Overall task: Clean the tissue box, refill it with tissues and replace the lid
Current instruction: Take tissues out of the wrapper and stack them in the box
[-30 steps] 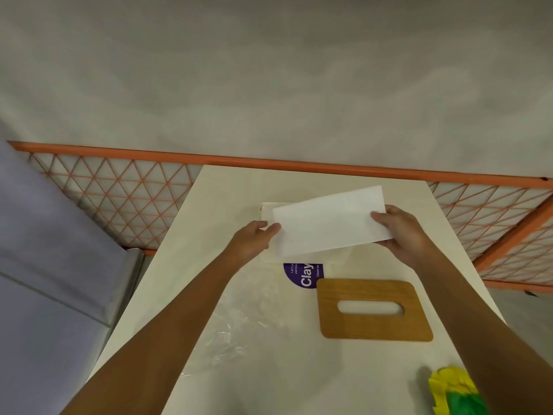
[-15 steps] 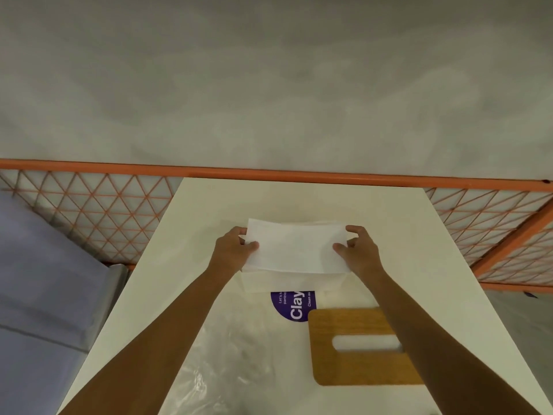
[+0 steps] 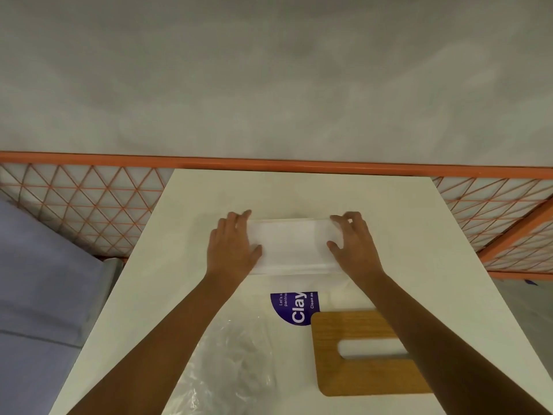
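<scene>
A stack of white tissues (image 3: 293,244) lies flat in the open top of a white tissue box (image 3: 294,270) in the middle of the table. My left hand (image 3: 232,245) covers the stack's left end and my right hand (image 3: 353,244) its right end. Both have their fingers curled over the far edge and their thumbs on the near side. Most of the box is hidden under the tissues and my hands. The wooden lid (image 3: 353,372), with its slot, lies flat near me on the right, partly under my right forearm.
A clear plastic wrapper (image 3: 233,363) with a purple label (image 3: 294,308) is spread on the cream table (image 3: 389,205) between my arms. An orange rail (image 3: 269,161) with lattice panels runs behind the table. A blue-grey surface (image 3: 39,295) lies at the left.
The tissue stack, held tilted in the air a second ago, has come down flat into the box. Both hands moved forward and down with it and now sit over its ends.
</scene>
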Demonstrator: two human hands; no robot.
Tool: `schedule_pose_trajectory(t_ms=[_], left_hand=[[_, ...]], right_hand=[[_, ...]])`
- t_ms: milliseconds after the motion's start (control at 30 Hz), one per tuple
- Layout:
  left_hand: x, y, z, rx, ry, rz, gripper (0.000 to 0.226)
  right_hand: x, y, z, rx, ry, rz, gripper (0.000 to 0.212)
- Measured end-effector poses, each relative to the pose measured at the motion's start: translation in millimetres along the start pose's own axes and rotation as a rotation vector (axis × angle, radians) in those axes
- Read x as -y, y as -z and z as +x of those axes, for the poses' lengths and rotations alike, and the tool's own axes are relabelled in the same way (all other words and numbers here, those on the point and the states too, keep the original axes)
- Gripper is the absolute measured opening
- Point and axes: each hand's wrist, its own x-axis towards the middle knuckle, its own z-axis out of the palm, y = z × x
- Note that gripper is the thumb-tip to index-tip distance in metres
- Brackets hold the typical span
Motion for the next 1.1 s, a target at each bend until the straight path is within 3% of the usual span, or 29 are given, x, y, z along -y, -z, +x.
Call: schedule_pose_trajectory(t_ms=[133, 267, 533, 867, 1100], left_hand=[[-13, -5, 3, 0.228, -0.273, 0.043, 0.054], [-16, -16, 5, 0.398, -0.27, 0.155, 0.057], [-18, -17, 10, 0.488, -0.213, 0.183, 0.06], [-23, -13, 15, 0.468, -0.217, 0.175, 0.06], [-26, -2, 1, 0.215, -0.226, 0.091, 0.047]], right_hand=[[8, -3, 4, 0.14, 0.185, -0.14, 0.042], [10, -15, 3, 0.279, 0.101, -0.178, 0.046], [6, -26, 8, 0.336, 0.087, -0.242, 0.048], [11, -18, 16, 0.373, 0.01, -0.198, 0.048], [-2, 9, 4, 0.06, 0.015, 0.069, 0.03]])
